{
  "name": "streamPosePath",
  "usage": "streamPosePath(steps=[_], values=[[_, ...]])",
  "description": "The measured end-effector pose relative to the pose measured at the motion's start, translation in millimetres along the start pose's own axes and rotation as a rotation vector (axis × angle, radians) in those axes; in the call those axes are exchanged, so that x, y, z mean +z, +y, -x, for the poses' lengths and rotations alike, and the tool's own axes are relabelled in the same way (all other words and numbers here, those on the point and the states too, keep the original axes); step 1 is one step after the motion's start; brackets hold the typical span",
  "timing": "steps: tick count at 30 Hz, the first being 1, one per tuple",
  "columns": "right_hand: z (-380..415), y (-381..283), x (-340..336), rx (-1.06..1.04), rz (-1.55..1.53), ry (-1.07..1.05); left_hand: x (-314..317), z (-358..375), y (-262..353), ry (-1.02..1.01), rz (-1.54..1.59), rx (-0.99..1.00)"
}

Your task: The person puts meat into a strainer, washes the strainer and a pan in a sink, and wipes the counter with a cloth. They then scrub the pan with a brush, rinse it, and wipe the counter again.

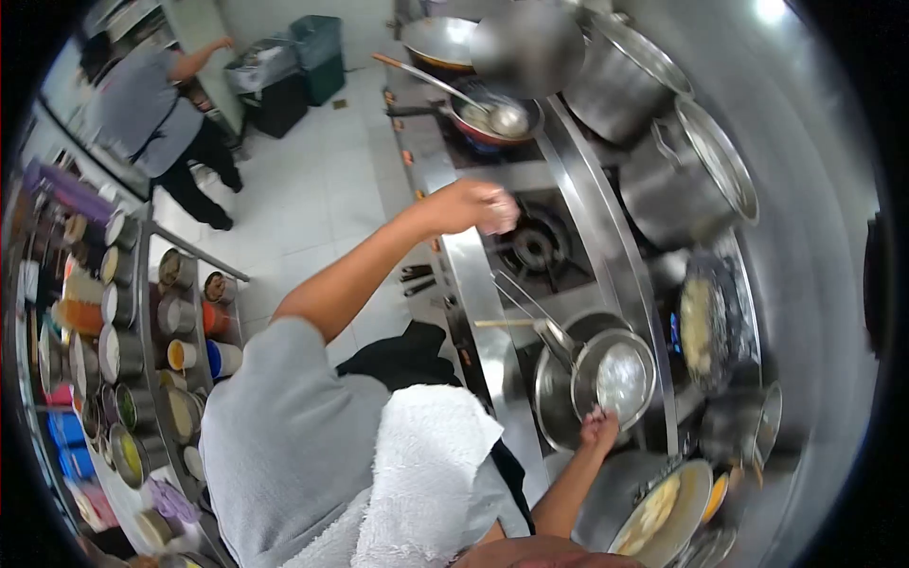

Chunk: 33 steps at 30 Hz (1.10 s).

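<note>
My left hand (488, 208) is stretched out over a bare gas burner (532, 244). Its fingers are curled together and blurred; anything inside them is hidden. Lower down, my right hand (599, 428) has its fingers closed at the near rim of a metal saucepan (647, 367). Shiny, clear-looking contents show in the saucepan, and its handle points up and left. It sits over a larger metal pot (552, 402). A pale wooden stick (502, 324) and a thin wire handle (519, 295) lie beside the saucepan's handle.
A ladle (508, 120) rests in a red-rimmed pan (469, 131). Tall stockpots (705, 170) line the back. Pale food (697, 327) lies in dark bubbling liquid, and more in a pan (699, 492). Containers fill a shelf (151, 312); a co-worker (156, 109) stands far left.
</note>
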State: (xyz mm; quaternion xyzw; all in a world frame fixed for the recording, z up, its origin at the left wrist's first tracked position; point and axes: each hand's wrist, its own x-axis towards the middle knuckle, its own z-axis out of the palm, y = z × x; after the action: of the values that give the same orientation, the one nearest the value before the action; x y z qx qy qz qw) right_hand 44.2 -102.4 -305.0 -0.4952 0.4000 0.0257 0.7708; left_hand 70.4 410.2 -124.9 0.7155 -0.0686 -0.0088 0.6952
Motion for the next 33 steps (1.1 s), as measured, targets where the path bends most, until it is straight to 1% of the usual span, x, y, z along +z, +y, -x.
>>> streamPosePath(steps=[1,2,3,4,5,6,7,8,9,10,11,12,13,14,16,17,18,19,20,21,22,23,24,25,26,28,29,30,32,33], values=[[12.8,-3.2,8.0,-0.057,0.044,-0.011,-28.2,28.3,-23.9,0.084,-0.01,-0.016],[17.0,-6.0,10.2,-0.069,0.036,-0.023,-48.8,57.6,-39.6,0.25,-0.029,-0.096],[5.6,-6.5,1.1,-0.104,0.036,-0.077,-68.3,86.6,-58.2,0.414,-0.04,-0.174],[24.2,-11.0,17.6,-0.159,0.027,0.039,-95.0,114.1,-94.6,0.511,-0.151,-0.234],[32.2,-13.7,18.4,-0.237,0.045,-0.038,-122.9,143.3,-138.7,0.605,-0.258,-0.295],[48.2,-20.9,28.6,-0.257,0.004,-0.055,-142.2,176.6,-178.0,0.724,-0.284,-0.36],[56.8,-24.7,33.1,-0.243,-0.109,-0.204,-157.5,211.3,-211.1,0.809,-0.504,-0.374],[73.7,-28.6,52.3,-0.317,-0.025,-0.133,-195.4,258.8,-311.0,0.729,-1.132,-0.271],[85.1,-26.7,70.4,-0.359,-0.06,-0.18,-199.8,296.4,-330.7,0.791,-0.964,-0.541],[105.2,-22.7,97.4,-0.4,-0.098,-0.229,-215.3,342.0,-363.2,0.359,-1.353,-0.555],[131.9,-19.5,126.5,-0.413,-0.046,-0.225,-225.1,375.3,-398.1,0.306,-1.198,-0.994],[157.4,-13.2,167.6,-0.417,0.02,-0.226,-235.5,411.8,-460.9,0.589,-0.887,-1.191],[163.1,-2.4,196.6,-0.447,0.028,-0.35,-232.8,442.5,-458.9,0.705,-0.779,-1.28],[170.9,5.4,227.1,-0.415,0.122,-0.434,-237.1,471.1,-456.1,0.826,-0.658,-1.376],[136.7,22.4,291.5,-0.194,-0.026,-0.946,-256.6,507.1,-452.0,0.586,-0.697,-1.414],[140.0,32.5,333.2,-0.093,0.003,-1.039,-271.8,522.6,-467.5,0.755,-0.606,-1.432],[144.1,40.9,371.6,0.018,0.032,-1.128,-286.8,537.6,-481.5,0.933,-0.518,-1.429],[149.4,52.7,421.0,0.144,0.077,-1.223,-304.6,561.2,-490.8,0.648,-0.835,-1.287],[147.1,67.1,472.5,0.392,0.029,-1.689,-327.1,577.8,-507.8,0.304,-1.238,-1.264],[152.2,77.0,504.7,0.379,0.052,-1.576,-353.2,575.9,-510.5,0.29,-1.292,-1.206],[159.6,87.2,538.1,0.366,0.075,-1.464,-386.8,528.3,-419.1,0.289,-0.997,-1.325],[176.9,101.8,583.2,0.31,0.142,-1.364,-412.2,512.6,-392.7,0.288,-1.072,-1.304],[198.3,125.7,631.6,0.26,0.221,-1.323,-436.5,526.4,-492.7,0.534,-1.346,-1.235],[215.7,149.1,673.3,0.215,0.295,-1.282,-470.6,507.0,-497.2,0.372,-1.177,-1.29],[230.9,168.0,711.2,0.184,0.366,-1.264,-485.8,472.2,-394.7,0.715,-0.815,-1.202],[259.0,210.4,784.4,0.144,0.483,-1.265,-517.2,446.1,-420.5,1.041,-0.716,-1.006],[272.6,231.1,818.6,0.13,0.541,-1.274,-523.3,430.7,-409.4,1.145,-0.651,-0.935],[284.6,251.0,853.3,0.116,0.595,-1.292,-529.7,411.7,-379.5,1.442,0.163,-0.856],[305.3,290.3,921.5,0.106,0.683,-1.339,-540.2,383.5,-392.5,1.555,0.362,-0.595],[313.9,307.2,954.5,0.104,0.712,-1.364,-553.1,369.5,-387.8,1.519,0.499,-0.457]])
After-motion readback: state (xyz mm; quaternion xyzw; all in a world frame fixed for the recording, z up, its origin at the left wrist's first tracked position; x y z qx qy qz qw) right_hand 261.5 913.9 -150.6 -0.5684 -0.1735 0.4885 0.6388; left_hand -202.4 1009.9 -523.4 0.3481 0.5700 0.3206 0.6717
